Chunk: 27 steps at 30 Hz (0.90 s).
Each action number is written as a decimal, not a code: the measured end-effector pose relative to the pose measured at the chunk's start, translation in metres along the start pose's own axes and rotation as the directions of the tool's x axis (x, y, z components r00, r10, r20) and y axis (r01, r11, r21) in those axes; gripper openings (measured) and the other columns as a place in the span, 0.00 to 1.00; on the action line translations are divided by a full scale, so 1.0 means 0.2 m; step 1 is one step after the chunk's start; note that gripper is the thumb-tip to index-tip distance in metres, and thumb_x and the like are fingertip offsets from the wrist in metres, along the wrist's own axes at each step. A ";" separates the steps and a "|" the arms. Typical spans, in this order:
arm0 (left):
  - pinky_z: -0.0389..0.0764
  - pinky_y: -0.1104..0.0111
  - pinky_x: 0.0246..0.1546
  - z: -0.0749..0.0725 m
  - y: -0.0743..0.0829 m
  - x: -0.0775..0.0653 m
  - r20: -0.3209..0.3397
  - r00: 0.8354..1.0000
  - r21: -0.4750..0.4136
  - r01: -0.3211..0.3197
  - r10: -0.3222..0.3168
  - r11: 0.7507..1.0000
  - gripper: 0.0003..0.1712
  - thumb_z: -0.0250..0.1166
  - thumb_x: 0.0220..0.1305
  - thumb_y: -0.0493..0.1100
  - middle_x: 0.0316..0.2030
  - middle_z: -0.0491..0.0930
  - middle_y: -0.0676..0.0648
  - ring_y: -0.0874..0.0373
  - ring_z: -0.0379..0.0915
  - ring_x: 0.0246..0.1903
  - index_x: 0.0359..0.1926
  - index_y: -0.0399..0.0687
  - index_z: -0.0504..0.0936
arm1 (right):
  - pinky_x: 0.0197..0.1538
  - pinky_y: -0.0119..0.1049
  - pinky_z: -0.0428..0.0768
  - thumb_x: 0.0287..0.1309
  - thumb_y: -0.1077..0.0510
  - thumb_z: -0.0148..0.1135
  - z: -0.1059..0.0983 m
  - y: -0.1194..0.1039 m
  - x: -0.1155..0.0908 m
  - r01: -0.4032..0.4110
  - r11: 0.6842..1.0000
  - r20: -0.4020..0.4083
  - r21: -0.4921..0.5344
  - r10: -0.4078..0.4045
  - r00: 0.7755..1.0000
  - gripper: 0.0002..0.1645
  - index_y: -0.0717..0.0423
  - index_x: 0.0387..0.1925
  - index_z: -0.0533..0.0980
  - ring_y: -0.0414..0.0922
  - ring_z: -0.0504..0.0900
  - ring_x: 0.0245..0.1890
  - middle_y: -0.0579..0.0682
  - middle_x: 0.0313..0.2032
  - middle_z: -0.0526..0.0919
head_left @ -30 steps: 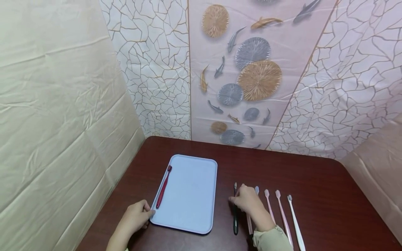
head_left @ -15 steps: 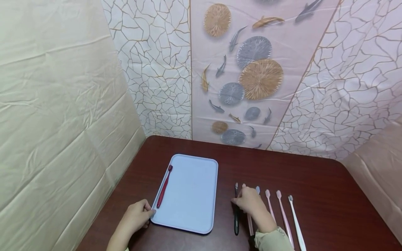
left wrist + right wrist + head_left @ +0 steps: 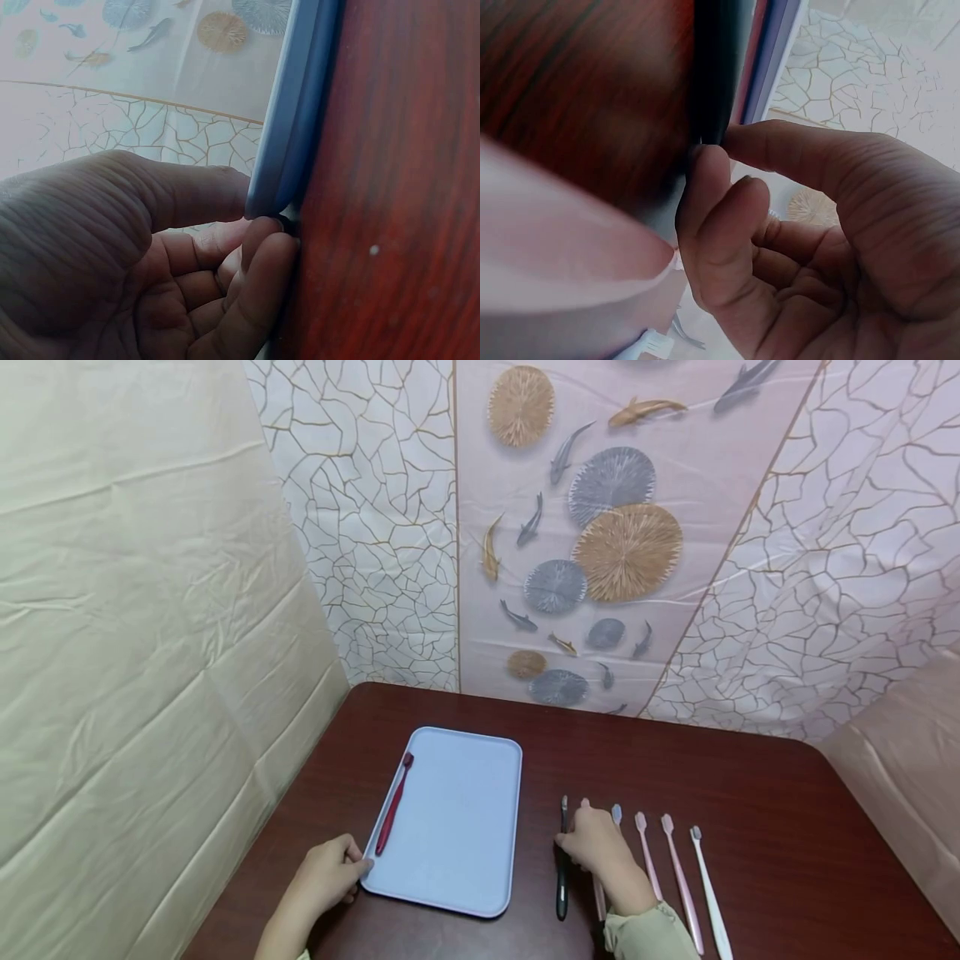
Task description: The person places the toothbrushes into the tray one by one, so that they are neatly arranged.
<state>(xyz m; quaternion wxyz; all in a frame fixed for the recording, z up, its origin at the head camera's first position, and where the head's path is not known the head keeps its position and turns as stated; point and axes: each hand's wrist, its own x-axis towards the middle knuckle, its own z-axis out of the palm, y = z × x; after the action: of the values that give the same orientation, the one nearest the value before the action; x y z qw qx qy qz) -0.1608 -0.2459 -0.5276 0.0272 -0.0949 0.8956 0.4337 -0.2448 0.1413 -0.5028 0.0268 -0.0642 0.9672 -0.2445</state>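
Note:
A pale blue tray (image 3: 457, 818) lies on the table with a red toothbrush (image 3: 392, 814) along its left side. My left hand (image 3: 326, 878) holds the tray's near left corner; the left wrist view shows the thumb on the rim (image 3: 274, 150) and fingertips at its underside. Right of the tray, my right hand (image 3: 598, 843) pinches a black toothbrush (image 3: 562, 893) between thumb and fingertips, as the right wrist view shows of the dark handle (image 3: 718, 67). Beneath that hand, a pinkish toothbrush (image 3: 599, 900) is partly hidden. Of the blue-headed toothbrush (image 3: 617, 812), mostly the head shows.
Farther right lie a pink toothbrush (image 3: 649, 858), another pink toothbrush (image 3: 682, 885) and a white toothbrush (image 3: 711, 893), roughly side by side. The dark red-brown table (image 3: 795, 827) meets a patterned cloth (image 3: 375, 568) behind and a beige cloth (image 3: 150, 693) on the left.
Both hands stay almost where they were, the left on the tray and the right on the black toothbrush. The head view has drifted slightly.

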 end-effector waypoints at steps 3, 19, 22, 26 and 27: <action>0.79 0.65 0.17 0.00 0.00 0.00 0.002 1.000 0.004 0.003 -0.003 1.000 0.12 0.70 0.59 0.38 0.16 0.73 0.49 0.57 0.74 0.14 0.27 0.43 0.73 | 0.17 0.34 0.74 0.55 0.59 0.69 0.00 0.00 0.00 -0.007 1.000 -0.003 0.005 0.008 1.000 0.21 0.55 0.11 0.73 0.38 0.71 0.05 0.42 0.05 0.71; 0.78 0.65 0.17 0.00 -0.01 -0.01 0.003 1.000 0.015 -0.001 0.001 1.000 0.12 0.70 0.60 0.39 0.16 0.73 0.49 0.57 0.75 0.14 0.28 0.44 0.74 | 0.15 0.34 0.69 0.51 0.58 0.68 0.02 -0.02 -0.01 0.048 0.999 -0.061 -0.007 -0.048 0.997 0.24 0.50 0.04 0.72 0.36 0.68 0.04 0.39 0.03 0.68; 0.78 0.65 0.17 0.00 -0.01 -0.01 0.002 1.000 0.018 -0.001 0.001 1.000 0.12 0.70 0.60 0.39 0.17 0.73 0.49 0.57 0.75 0.14 0.28 0.43 0.74 | 0.15 0.33 0.68 0.51 0.58 0.69 0.02 -0.04 0.00 0.053 0.999 -0.070 -0.007 -0.053 0.996 0.25 0.50 0.05 0.70 0.37 0.68 0.06 0.38 0.03 0.66; 0.78 0.65 0.17 0.00 0.00 -0.01 -0.003 1.000 0.026 -0.007 0.007 1.000 0.13 0.71 0.60 0.40 0.17 0.73 0.49 0.57 0.75 0.15 0.28 0.44 0.74 | 0.17 0.32 0.65 0.52 0.58 0.69 0.03 -0.09 0.02 0.045 0.999 -0.076 0.021 -0.044 0.996 0.26 0.49 0.05 0.68 0.38 0.65 0.09 0.38 0.05 0.62; 0.78 0.65 0.17 0.00 0.00 -0.01 -0.004 1.000 0.026 -0.011 0.012 1.000 0.13 0.71 0.60 0.40 0.17 0.73 0.49 0.57 0.75 0.14 0.28 0.44 0.74 | 0.17 0.32 0.65 0.52 0.58 0.69 0.03 -0.11 0.03 0.048 0.998 -0.077 0.031 -0.045 0.996 0.27 0.49 0.05 0.67 0.39 0.65 0.09 0.38 0.05 0.62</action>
<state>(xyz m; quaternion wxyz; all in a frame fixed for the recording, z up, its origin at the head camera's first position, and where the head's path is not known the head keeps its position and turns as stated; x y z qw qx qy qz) -0.1579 -0.2458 -0.5280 0.0239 -0.0904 0.9017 0.4221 -0.2480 0.1186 -0.4981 -0.0146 -0.0769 0.9616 -0.2629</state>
